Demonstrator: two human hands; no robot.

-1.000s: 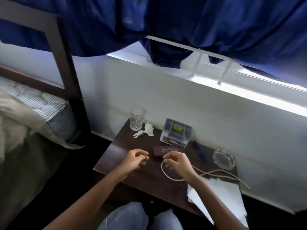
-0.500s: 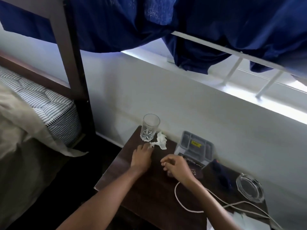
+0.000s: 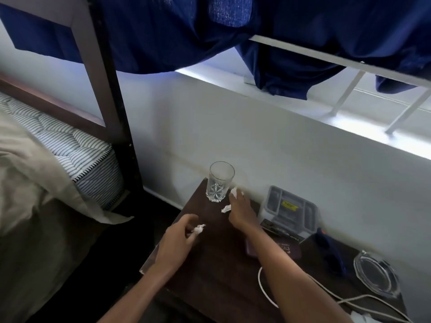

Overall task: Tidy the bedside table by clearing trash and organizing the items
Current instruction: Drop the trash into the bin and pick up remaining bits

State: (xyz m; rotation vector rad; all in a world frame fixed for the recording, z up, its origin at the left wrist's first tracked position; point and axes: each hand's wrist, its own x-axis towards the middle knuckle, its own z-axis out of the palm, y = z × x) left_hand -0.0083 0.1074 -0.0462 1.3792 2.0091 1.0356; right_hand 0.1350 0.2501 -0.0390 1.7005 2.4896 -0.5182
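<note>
On the dark wooden bedside table (image 3: 210,271) my left hand (image 3: 177,241) pinches a small crumpled white tissue scrap (image 3: 198,228) near the left edge. My right hand (image 3: 240,210) reaches to the back of the table and its fingers close on another white tissue piece (image 3: 234,191) just right of the clear cut-glass tumbler (image 3: 219,181). A third small scrap (image 3: 225,208) lies on the wood beside that hand's thumb.
A grey compartment organizer (image 3: 289,210) stands against the wall. A purple case (image 3: 284,249), a dark blue item (image 3: 331,252), a glass ashtray (image 3: 375,276) and a white cable (image 3: 263,290) lie to the right. The bed (image 3: 58,159) and its post (image 3: 109,94) are at the left.
My left hand pulled back from the glass with a tissue scrap in its fingers. My right hand let go of the cable and moved forward onto the tissue by the glass.
</note>
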